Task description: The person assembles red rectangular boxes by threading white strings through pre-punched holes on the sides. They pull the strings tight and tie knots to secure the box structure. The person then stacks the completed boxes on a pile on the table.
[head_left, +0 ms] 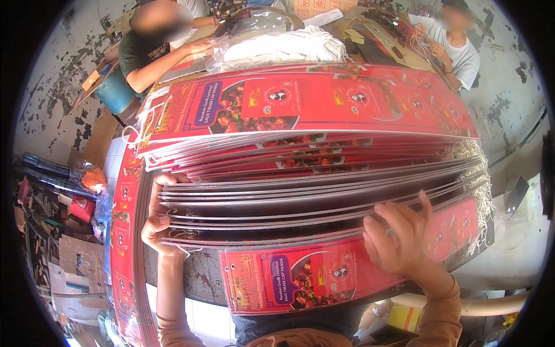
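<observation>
A thick batch of long sign boards [324, 203] stands on edge in front of me, grey edges up and fanned apart in places. My left hand [159, 222] is closed round its left end, fingers and thumb at the board corners. Over the right part of the near boards, my right hand [399, 234] has its fingers curved and spread, touching the top edges. A red printed sign board [335, 274] with food pictures lies face up below the batch. White strings [481, 199] hang at the boards' right ends.
A tall stack of red sign boards [324, 107] rises just beyond. More boards [122, 243] line the left side. A bundle of white string [283, 46] lies at the far side. Two people sit there, one at far left [150, 63], one at far right [457, 55]. Scraps [72, 254] pile up left.
</observation>
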The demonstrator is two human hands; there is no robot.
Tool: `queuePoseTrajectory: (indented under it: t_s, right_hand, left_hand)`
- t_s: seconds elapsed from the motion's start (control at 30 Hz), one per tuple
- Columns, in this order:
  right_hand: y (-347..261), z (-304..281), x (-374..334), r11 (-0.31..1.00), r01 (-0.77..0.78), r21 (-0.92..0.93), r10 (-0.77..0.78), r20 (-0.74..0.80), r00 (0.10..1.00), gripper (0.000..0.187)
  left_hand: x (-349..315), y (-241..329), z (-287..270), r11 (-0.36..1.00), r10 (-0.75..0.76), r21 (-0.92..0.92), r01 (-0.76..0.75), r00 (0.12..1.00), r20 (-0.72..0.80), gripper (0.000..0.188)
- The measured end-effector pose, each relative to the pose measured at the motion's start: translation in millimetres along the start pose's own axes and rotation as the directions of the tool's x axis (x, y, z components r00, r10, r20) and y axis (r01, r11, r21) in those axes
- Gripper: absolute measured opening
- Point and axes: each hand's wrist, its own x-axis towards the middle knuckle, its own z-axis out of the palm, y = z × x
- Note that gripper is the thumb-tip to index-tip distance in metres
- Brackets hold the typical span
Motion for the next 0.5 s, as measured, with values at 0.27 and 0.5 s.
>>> queuePoseTrajectory:
  t_s: [0.27,0.5]
  right_hand:
    - [-4,-3,-2,0.997,-0.035,0.061,0.033,0.034,0.999,0.034]
    - [-5,-7,8,0.996,-0.088,0.007,0.087,0.131,0.988,0.020]
  left_hand:
    - [1,2,-6,0.998,-0.046,-0.032,0.046,0.999,-0.001,0.051]
    - [1,3,-4,0.999,-0.035,-0.030,0.035,0.999,-0.001,0.051]
